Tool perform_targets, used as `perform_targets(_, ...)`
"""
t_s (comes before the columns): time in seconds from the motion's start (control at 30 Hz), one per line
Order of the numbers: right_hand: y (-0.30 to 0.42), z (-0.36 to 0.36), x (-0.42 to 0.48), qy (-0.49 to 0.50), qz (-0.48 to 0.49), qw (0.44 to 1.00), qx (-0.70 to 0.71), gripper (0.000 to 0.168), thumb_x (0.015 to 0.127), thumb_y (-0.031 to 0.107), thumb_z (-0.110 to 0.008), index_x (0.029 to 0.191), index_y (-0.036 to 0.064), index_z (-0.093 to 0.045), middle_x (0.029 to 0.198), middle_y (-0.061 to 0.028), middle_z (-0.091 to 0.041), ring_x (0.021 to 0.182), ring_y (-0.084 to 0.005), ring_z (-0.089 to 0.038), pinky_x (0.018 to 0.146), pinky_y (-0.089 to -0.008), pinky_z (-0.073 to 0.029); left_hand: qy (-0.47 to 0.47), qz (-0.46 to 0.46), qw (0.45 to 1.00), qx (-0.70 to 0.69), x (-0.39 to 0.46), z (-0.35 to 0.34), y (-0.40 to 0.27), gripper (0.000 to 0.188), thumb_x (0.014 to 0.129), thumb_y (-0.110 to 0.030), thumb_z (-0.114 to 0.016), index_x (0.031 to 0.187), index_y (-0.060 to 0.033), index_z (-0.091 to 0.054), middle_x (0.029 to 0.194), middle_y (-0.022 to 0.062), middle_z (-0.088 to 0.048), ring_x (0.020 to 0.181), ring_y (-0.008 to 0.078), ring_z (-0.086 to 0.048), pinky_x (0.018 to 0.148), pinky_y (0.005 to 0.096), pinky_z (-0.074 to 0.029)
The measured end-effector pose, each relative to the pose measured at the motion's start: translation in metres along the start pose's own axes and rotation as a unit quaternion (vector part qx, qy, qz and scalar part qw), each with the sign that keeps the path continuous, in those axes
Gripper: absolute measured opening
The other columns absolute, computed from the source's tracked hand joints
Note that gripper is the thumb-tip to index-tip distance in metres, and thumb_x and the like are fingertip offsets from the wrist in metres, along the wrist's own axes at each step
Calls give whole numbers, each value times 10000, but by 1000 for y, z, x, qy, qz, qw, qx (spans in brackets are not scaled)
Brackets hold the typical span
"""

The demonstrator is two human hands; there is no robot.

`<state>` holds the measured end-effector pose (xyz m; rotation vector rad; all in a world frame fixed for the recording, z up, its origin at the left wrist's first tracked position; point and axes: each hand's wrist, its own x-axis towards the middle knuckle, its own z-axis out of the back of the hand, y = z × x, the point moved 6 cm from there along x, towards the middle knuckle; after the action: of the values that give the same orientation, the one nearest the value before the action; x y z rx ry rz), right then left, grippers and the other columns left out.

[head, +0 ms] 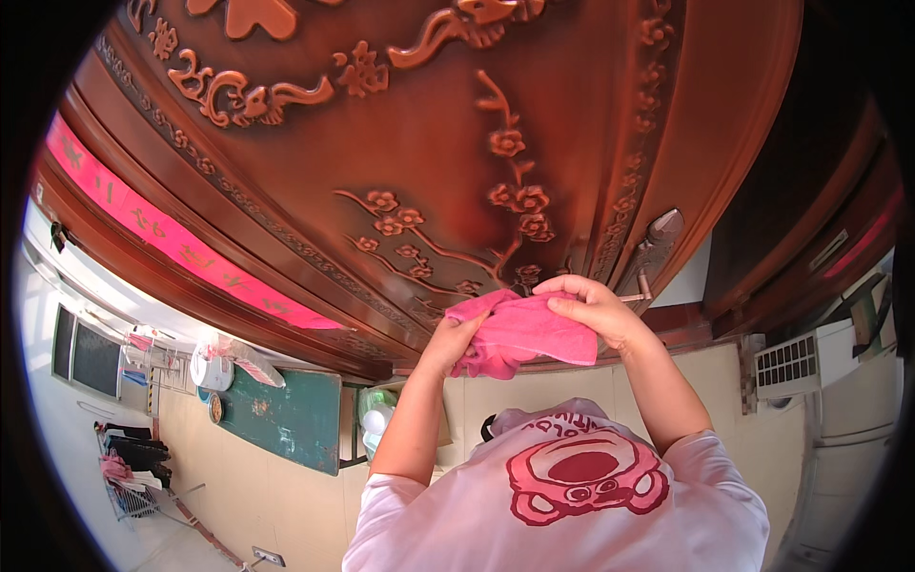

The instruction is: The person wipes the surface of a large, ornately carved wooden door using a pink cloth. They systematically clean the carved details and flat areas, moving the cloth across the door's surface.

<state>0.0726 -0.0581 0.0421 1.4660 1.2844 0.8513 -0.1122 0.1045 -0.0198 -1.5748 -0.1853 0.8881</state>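
Observation:
Both of my hands hold a pink cloth [525, 329] out in front of my chest. At its left end, my left hand [459, 339] pinches the bunched part between thumb and fingers. My right hand [590, 309] grips the top edge near the right side, where a flat corner hangs down. Behind the cloth stands a reddish-brown door [422, 143] with carved blossom branches and scrollwork. A metal door handle [643, 286] is just beyond my right hand; whether they touch I cannot tell.
A pink paper strip [171, 232] with writing runs along the door frame at left. Further left are a green table [286, 422] bearing a white container [211, 368], and a rack of clothes [132, 465]. A white slatted unit [786, 366] stands at right, and a power strip [268, 556] lies lower left.

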Motion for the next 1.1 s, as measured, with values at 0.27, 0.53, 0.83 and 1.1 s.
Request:
perform_targets(0.27,50,-3,-21,-5,98,982,161,499,948,-8,-594,1439,1,-503,1213,-98,-679,1067,-140,-667,899,-300,-546,98,-146,974,-143,-67,18,-51,290,998,-277,-675,1184,-54,-662,959,-27,-709,837,83,-652,713,249,-521)
perform_targets(0.53,70,16,-38,-288,172,916,-217,123,929,100,-721,910,-4,-659,703,-10,-662,617,-50,-593,539,-232,-457,-132,-247,957,71,-90,36,-85,297,982,-190,-695,1195,17,-713,973,45,-746,884,110,-675,819,263,-532)
perform_targets(0.83,78,12,-31,-236,147,924,-261,294,938,237,-745,768,27,-628,595,25,-555,524,-62,-505,488,-264,-408,-196,-390,897,62,-88,54,-105,364,1063,-308,-545,1022,14,-710,757,82,-669,704,225,-655,724,317,-530)
perform_targets(1.1,62,-7,-25,-144,60,957,-244,251,948,247,-740,849,35,-647,562,39,-511,542,-44,-497,501,-250,-391,-13,-359,882,-304,-102,19,-138,495,1101,-357,-430,1250,91,-580,1086,194,-711,889,260,-713,782,380,-596)
